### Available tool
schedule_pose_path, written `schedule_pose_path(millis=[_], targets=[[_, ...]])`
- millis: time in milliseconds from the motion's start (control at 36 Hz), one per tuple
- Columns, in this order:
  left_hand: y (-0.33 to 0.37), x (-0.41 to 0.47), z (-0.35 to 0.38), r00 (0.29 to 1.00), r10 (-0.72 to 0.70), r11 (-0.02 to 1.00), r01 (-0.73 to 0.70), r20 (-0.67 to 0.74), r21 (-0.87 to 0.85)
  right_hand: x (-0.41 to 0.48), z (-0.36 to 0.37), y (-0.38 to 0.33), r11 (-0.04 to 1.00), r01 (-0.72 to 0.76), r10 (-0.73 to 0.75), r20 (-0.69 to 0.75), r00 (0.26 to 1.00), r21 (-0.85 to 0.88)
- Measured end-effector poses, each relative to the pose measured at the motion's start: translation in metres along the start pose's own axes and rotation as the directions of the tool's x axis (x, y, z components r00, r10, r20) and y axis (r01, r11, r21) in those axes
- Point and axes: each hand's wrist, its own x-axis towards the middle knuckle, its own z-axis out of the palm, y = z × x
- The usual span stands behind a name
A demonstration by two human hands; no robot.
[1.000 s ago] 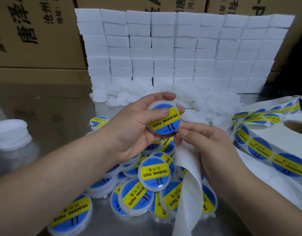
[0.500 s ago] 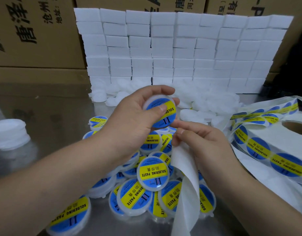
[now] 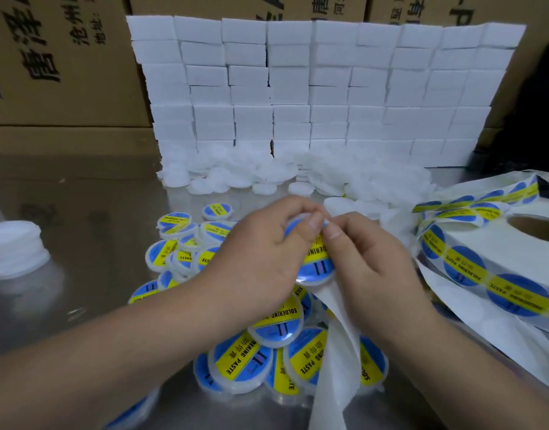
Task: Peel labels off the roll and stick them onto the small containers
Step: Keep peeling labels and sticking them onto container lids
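Many tubs (image 3: 242, 361) lie labelled in a pile; the left hand (image 3: 267, 262) grips one more tub (image 3: 317, 263) over them; the right hand (image 3: 372, 268) pinches the strip (image 3: 338, 352) beside it; plain ones (image 3: 267, 178) wait behind.

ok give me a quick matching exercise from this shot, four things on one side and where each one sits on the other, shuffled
Things:
1 label roll
2 white blocks
3 labelled containers
4 backing strip

Places:
A hangs down from the right hand
B stacked like a wall at the back
C far right of the table
D heaped at front centre

Pairs: 1-C, 2-B, 3-D, 4-A
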Motion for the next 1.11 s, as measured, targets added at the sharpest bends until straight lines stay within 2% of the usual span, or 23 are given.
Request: schedule_pose_path(millis=[83, 194, 306, 389, 444, 528, 611, 667, 722, 750, 778, 806, 833, 861, 889, 944, 1000, 1111], targets=[[-0.002, -0.002, 0.0, 0.999, 0.04, 0.997, -0.038, -0.028, 0.067, -0.002, 0.002, 0.001, 0.978, 0.066, -0.068, -0.002, 0.998, -0.197], [-0.001, -0.001, -0.002, 0.997, 0.068, 0.992, -0.063, -0.044, 0.106, -0.004, 0.004, 0.002, 0.954, 0.103, -0.104, 0.01, 0.995, -0.281], [-0.001, 0.003, -0.008, 0.993, 0.088, 0.985, -0.075, -0.08, 0.154, -0.006, 0.004, 0.0, 0.975, 0.091, -0.086, 0.034, 0.996, -0.203], [-0.006, 0.013, -0.018, 0.99, 0.075, 0.964, -0.042, -0.12, 0.261, -0.003, 0.0, 0.001, 1.0, -0.007, 0.007, -0.027, 1.0, -0.026], [-0.013, 0.021, -0.026, 0.995, -0.001, 0.945, 0.035, -0.105, 0.324, -0.001, -0.003, 0.0, 0.994, -0.053, 0.058, -0.046, 0.997, 0.099], [-0.026, 0.031, -0.034, 0.992, -0.091, 0.844, 0.126, -0.092, 0.521, 0.0, -0.001, -0.001, 0.972, -0.098, 0.108, -0.036, 0.994, 0.212], [-0.041, 0.035, -0.036, 0.995, -0.078, 0.621, 0.098, -0.063, 0.778, 0.001, 0.0, 0.0, 0.936, -0.127, 0.128, 0.019, 0.992, 0.329], [-0.047, 0.036, -0.038, 0.997, -0.058, 0.485, 0.067, -0.045, 0.872, 0.001, 0.0, -0.002, 0.916, -0.122, 0.117, 0.038, 0.992, 0.381], [-0.045, 0.036, -0.038, 0.999, 0.015, 0.441, 0.035, -0.047, 0.897, 0.0, -0.001, -0.004, 0.908, -0.09, 0.08, 0.041, 0.996, 0.409], [-0.042, 0.036, -0.038, 0.997, 0.069, 0.463, 0.008, -0.045, 0.886, -0.001, -0.001, -0.005, 0.904, -0.068, 0.054, 0.044, 0.998, 0.422], [-0.037, 0.034, -0.037, 0.993, 0.104, 0.533, -0.01, -0.054, 0.846, -0.002, -0.001, -0.006, 0.9, -0.052, 0.034, 0.049, 0.998, 0.434], [-0.03, 0.032, -0.036, 0.992, 0.095, 0.666, -0.005, -0.078, 0.746, -0.003, -0.002, -0.007, 0.896, -0.041, 0.02, 0.053, 0.998, 0.443], [-0.021, 0.03, -0.033, 0.996, 0.009, 0.828, 0.042, -0.089, 0.559, -0.004, -0.002, -0.008, 0.893, -0.032, 0.007, 0.057, 0.998, 0.449], [-0.012, 0.028, -0.03, 0.992, -0.117, 0.945, 0.128, -0.053, 0.3, -0.004, -0.003, -0.009, 0.89, -0.023, -0.005, 0.061, 0.998, 0.455], [-0.003, 0.025, -0.027, 0.973, -0.229, 0.973, 0.227, 0.034, 0.052, -0.005, -0.003, -0.01, 0.888, -0.014, -0.019, 0.066, 0.998, 0.46], [0.004, 0.022, -0.023, 0.932, -0.309, 0.909, 0.348, 0.19, -0.23, -0.007, -0.004, -0.013, 0.886, 0.017, -0.062, 0.082, 0.995, 0.464], [0.007, 0.02, -0.02, 0.914, -0.314, 0.832, 0.395, 0.255, -0.389, -0.008, -0.005, -0.015, 0.879, 0.045, -0.103, 0.098, 0.99, 0.476], [0.005, 0.02, -0.018, 0.861, -0.367, 0.718, 0.503, 0.353, -0.481, -0.009, -0.006, -0.016, 0.862, 0.065, -0.136, 0.106, 0.985, 0.503]])
